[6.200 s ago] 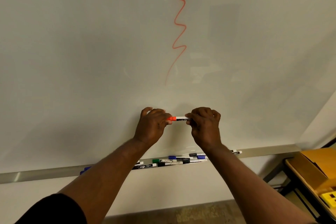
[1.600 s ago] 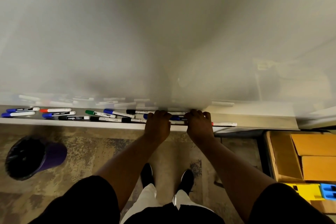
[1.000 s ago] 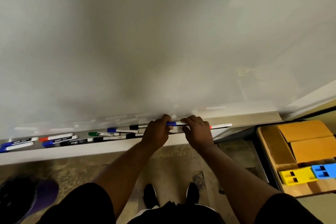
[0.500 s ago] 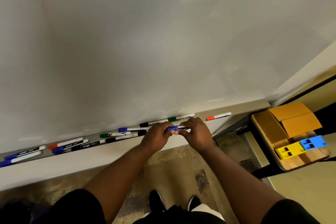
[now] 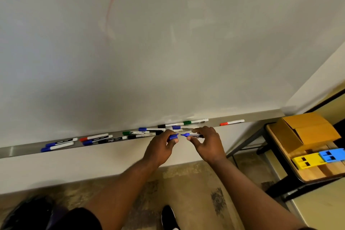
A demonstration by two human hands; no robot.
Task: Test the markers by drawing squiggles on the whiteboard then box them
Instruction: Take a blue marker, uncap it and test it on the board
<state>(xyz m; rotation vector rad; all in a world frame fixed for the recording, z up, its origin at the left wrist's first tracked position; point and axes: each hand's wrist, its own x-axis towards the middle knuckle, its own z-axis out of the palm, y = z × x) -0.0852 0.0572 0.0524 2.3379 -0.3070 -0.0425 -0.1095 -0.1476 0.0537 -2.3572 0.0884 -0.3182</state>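
My right hand [image 5: 206, 144] pinches a blue marker [image 5: 192, 135] with its blue tip bare and pointing left. My left hand [image 5: 160, 147] holds the blue cap [image 5: 173, 136], a small gap away from the tip. Both hands hover just in front of the whiteboard's marker ledge [image 5: 22, 148]. The whiteboard [image 5: 186, 52] bears a red squiggle [image 5: 112, 0] at the upper left. Several capped markers in blue, red, green and black lie along the ledge, and a red marker [image 5: 232, 122] lies alone at its right end.
A cardboard box [image 5: 308, 132] stands on a small wooden table [image 5: 321, 172] at the right, with a yellow block [image 5: 308, 160] and a blue block [image 5: 331, 155] beside it. A dark round bin [image 5: 28, 214] sits on the patterned carpet at the bottom left.
The red marker was put down at the ledge's right end and a blue one picked up. In the last half second my hands pulled apart and the cap came off.
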